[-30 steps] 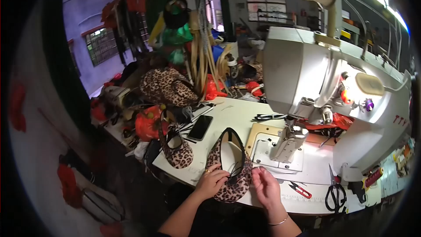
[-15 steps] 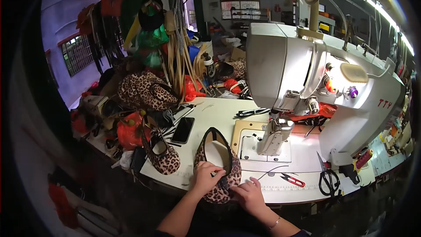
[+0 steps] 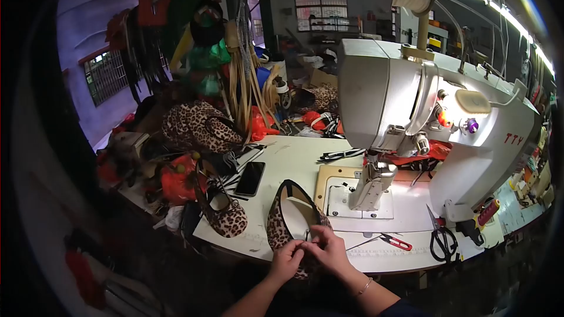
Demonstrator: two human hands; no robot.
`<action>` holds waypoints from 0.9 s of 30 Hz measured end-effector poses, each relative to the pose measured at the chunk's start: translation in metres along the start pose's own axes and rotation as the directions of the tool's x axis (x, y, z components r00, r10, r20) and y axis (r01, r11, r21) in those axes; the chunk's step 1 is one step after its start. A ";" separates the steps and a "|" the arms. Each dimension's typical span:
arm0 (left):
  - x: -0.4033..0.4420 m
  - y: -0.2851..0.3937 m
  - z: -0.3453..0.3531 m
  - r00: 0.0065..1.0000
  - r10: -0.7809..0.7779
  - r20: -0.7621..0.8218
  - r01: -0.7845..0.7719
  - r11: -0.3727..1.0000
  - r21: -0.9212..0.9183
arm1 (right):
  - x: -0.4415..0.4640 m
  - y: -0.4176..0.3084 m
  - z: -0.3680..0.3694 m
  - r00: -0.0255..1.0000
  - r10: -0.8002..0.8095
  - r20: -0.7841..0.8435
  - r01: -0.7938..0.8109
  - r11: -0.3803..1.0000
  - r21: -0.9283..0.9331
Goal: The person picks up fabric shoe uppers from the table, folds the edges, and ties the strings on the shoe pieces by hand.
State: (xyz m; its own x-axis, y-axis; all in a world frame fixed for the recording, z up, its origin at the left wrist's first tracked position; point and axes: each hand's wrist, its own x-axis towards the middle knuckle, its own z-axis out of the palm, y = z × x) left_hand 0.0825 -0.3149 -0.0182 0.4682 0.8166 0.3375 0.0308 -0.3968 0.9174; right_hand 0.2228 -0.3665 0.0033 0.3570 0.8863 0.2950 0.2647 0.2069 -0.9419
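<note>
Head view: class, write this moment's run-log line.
left hand, right hand: fingertips close together over central leopard-print shoe | phone: left of shoe | red snips: right of shoe

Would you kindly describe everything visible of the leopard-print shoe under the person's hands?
The shoe looks like spotted fabric, with a dark band edging its long opening and a paler interior. Its opening faces up, narrow end away, at the near edge of the white table. The left hand and right hand meet over its nearer part, partly hiding it; contact is unclear.
</note>
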 end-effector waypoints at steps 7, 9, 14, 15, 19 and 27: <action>0.000 0.011 0.003 0.989 -0.108 0.100 0.092 0.984 0.150 | 0.004 0.015 -0.006 0.984 -0.176 0.020 0.177 0.981 -0.074; 0.009 -0.016 -0.003 0.978 -0.200 0.066 0.209 0.959 -0.192 | 0.004 0.012 -0.009 0.947 -0.303 0.104 0.320 0.918 -0.235; 0.018 -0.012 -0.010 0.964 -0.232 0.129 0.265 0.864 -0.428 | -0.004 0.012 -0.013 0.868 -0.419 0.267 0.496 0.723 -0.480; 0.014 -0.013 -0.006 0.982 -0.173 0.080 0.191 0.911 -0.367 | -0.003 0.013 -0.014 0.873 -0.416 0.254 0.487 0.718 -0.498; -0.003 -0.002 0.004 0.982 0.184 -0.033 -0.167 0.940 0.297 | 0.000 0.016 -0.020 0.880 -0.412 0.236 0.474 0.792 -0.385; -0.013 -0.002 0.007 0.962 0.082 -0.260 -0.060 0.994 0.091 | 0.000 0.012 -0.009 0.944 -0.284 0.171 0.330 0.853 -0.405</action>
State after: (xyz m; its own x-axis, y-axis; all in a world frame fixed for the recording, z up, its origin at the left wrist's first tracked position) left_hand 0.0823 -0.3271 -0.0258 0.2235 0.8621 0.4549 0.0830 -0.4818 0.8723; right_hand 0.2340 -0.3677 -0.0068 0.1090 0.8483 0.5181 0.7059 0.3009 -0.6412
